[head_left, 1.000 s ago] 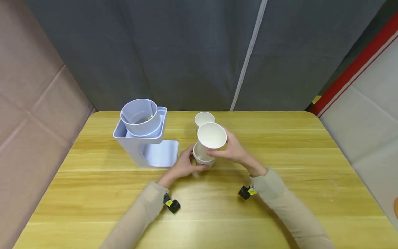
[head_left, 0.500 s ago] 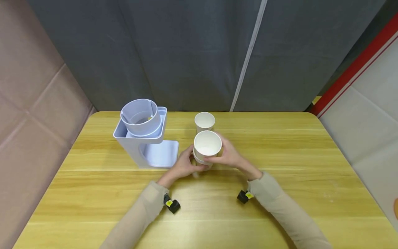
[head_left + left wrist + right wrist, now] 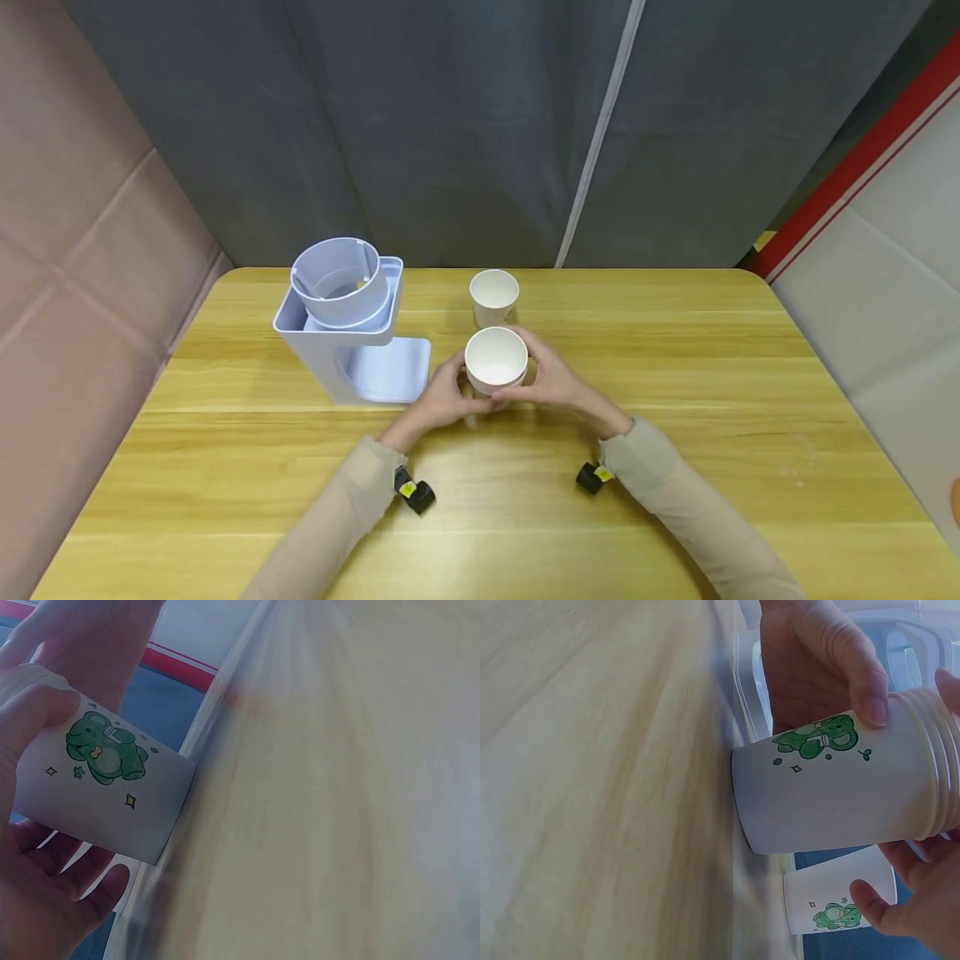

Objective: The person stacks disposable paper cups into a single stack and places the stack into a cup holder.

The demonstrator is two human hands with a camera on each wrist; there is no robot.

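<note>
A stack of nested white paper cups (image 3: 497, 360) stands upright on the table, its upper rims close together in the right wrist view. A green bear is printed on the outer cup (image 3: 105, 769). My left hand (image 3: 438, 398) holds this stack from the left, thumb on the cup's near side and fingers round the far side. From the right, my right hand (image 3: 555, 379) grips the top cup near its rim. Just behind the stack stands a single paper cup (image 3: 492, 313) with the same print, touched by neither hand in the head view.
Left of the hands is a pale blue plastic stand (image 3: 322, 358) with a round holder (image 3: 337, 308) on top and a flat base plate (image 3: 390, 371). The wooden table (image 3: 675, 350) ends at a dark grey curtain (image 3: 465, 133).
My right hand has lowered its cup leftward and down into the stack that my left hand holds. The left hand and the single cup behind have stayed in place.
</note>
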